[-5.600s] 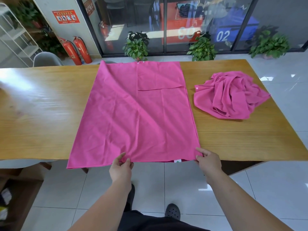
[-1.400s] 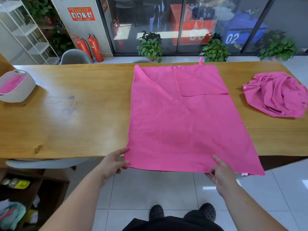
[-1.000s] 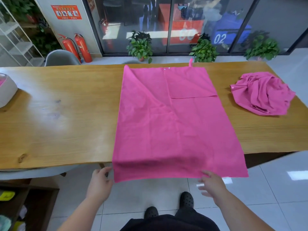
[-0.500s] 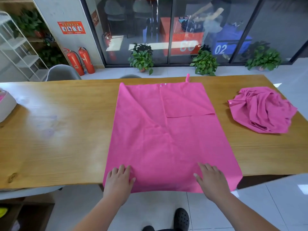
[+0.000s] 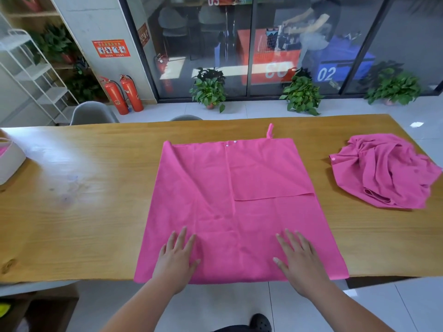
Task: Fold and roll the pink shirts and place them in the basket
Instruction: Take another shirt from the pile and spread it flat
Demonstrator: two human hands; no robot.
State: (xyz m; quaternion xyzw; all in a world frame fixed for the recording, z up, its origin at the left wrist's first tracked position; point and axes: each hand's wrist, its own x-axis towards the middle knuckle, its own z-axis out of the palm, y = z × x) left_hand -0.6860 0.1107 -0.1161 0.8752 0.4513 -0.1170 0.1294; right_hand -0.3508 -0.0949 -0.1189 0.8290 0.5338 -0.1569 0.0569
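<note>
A pink shirt (image 5: 235, 202) lies folded into a flat rectangle on the wooden table (image 5: 72, 200), its near hem at the table's front edge. My left hand (image 5: 176, 258) rests flat on its near left part, fingers straight and spread. My right hand (image 5: 298, 256) presses flat on its near right part in the same way. A second pink shirt (image 5: 386, 170) sits crumpled in a heap at the right end of the table. The white basket (image 5: 9, 159) shows partly at the far left edge, with something pink inside.
A grey chair (image 5: 92, 113) stands behind the table at the left, beside two red fire extinguishers (image 5: 122, 94). White shelving (image 5: 36, 73) is further left. Potted plants (image 5: 209, 89) line the glass wall behind. Low shelves (image 5: 28, 310) sit under the table's left front.
The shirt's near hem hung over the table edge, held by both hands; it is now folded up onto the table. Both hands have slid forward, flat on the cloth.
</note>
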